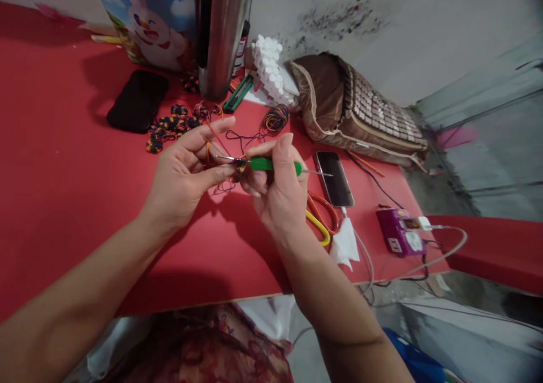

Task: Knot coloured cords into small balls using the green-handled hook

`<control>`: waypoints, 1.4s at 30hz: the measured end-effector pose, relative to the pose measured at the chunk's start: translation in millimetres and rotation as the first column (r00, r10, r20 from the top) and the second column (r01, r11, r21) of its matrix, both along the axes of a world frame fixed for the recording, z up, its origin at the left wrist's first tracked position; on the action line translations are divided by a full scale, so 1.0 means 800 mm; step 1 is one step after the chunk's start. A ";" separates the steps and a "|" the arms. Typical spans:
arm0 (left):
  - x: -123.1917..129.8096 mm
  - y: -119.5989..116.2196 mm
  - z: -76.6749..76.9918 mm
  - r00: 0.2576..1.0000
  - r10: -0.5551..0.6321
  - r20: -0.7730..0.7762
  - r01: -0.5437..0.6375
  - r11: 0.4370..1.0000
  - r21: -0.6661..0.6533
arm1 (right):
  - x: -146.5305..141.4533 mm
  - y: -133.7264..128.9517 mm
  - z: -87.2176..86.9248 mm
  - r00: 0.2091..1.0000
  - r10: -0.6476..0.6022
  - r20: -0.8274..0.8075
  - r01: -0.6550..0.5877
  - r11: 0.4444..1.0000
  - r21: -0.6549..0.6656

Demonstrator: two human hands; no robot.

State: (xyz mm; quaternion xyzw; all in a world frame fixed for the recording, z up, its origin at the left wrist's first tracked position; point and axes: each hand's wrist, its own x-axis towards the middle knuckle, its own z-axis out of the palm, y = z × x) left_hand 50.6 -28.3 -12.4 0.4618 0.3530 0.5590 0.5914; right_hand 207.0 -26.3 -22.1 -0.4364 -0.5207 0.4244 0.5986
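My right hand (278, 185) is closed around the green handle of a crochet hook (263, 163), whose thin metal ends stick out on both sides. The hook's left end lies across the fingertips of my left hand (182, 171). Thumb and fingers of that hand pinch a small dark multicoloured crochet piece (241, 171), mostly hidden between the two hands. Yarn is looped round a left finger and runs up past the raised index finger. Behind the hands sits a wound ball of multicoloured yarn (275, 118), with loose strands trailing toward the piece. Several small crocheted pieces (173, 124) lie beyond my left hand.
A black phone-like object (138, 101), steel flask (224, 38) and green cutter (238, 93) are toward the back. A cushion (360, 108) borders the far right. Right of my hand lie a charging phone (334, 178), orange-and-yellow handles (322, 219), crumpled tissue (345, 244) and a purple power box (401, 233).
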 end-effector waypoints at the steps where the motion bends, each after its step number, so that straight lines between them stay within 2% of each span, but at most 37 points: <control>1: 0.001 -0.001 0.001 1.000 0.017 0.000 -0.017 1.000 -0.004 | -0.001 0.001 -0.004 0.999 -0.021 0.035 0.021 1.000 0.009; 6: 0.004 -0.002 0.004 0.993 0.102 0.060 -0.100 0.994 -0.039 | -0.003 0.006 -0.016 0.996 0.028 0.085 -0.028 1.000 0.009; 14: 0.001 0.003 0.009 0.989 0.110 0.096 -0.101 0.990 -0.095 | -0.008 0.000 -0.002 0.982 0.165 -0.096 -0.170 0.984 -0.046; 17: 0.001 0.003 0.009 0.992 0.094 0.081 -0.087 0.993 -0.081 | -0.007 -0.004 0.001 0.978 0.174 -0.119 -0.177 0.984 -0.011; 20: 0.004 0.000 0.008 0.995 0.080 0.065 -0.075 0.994 -0.077 | -0.005 -0.006 0.000 0.992 0.100 -0.071 -0.098 0.994 0.038; 24: 0.007 -0.005 0.004 0.996 0.087 0.010 -0.086 0.993 -0.080 | -0.006 -0.004 -0.004 0.999 -0.027 0.031 0.026 0.999 0.037; 29: 0.006 -0.004 0.003 0.992 0.127 -0.021 -0.128 0.989 -0.072 | -0.010 -0.003 -0.012 0.992 -0.050 0.114 0.036 0.992 0.122; 33: 0.006 -0.004 0.007 0.988 0.152 -0.009 -0.152 0.985 -0.077 | -0.007 -0.006 -0.013 0.978 -0.094 0.185 0.047 0.969 0.242; 36: 0.009 -0.006 0.006 0.987 0.162 0.014 -0.161 0.984 -0.073 | -0.004 -0.011 -0.011 0.929 -0.187 0.319 0.057 0.926 0.374; 39: 0.010 -0.007 0.005 0.983 0.170 0.065 -0.160 0.979 -0.127 | 0.000 -0.017 -0.011 0.853 -0.272 0.446 -0.003 0.852 0.524; 40: 0.010 -0.006 0.005 0.982 0.163 0.100 -0.145 0.976 -0.162 | 0.001 -0.020 -0.011 0.821 -0.286 0.493 -0.028 0.843 0.536; 42: 0.006 -0.003 0.006 0.979 0.113 0.171 -0.073 0.972 -0.225 | 0.003 -0.023 -0.013 0.761 -0.299 0.576 -0.044 0.862 0.506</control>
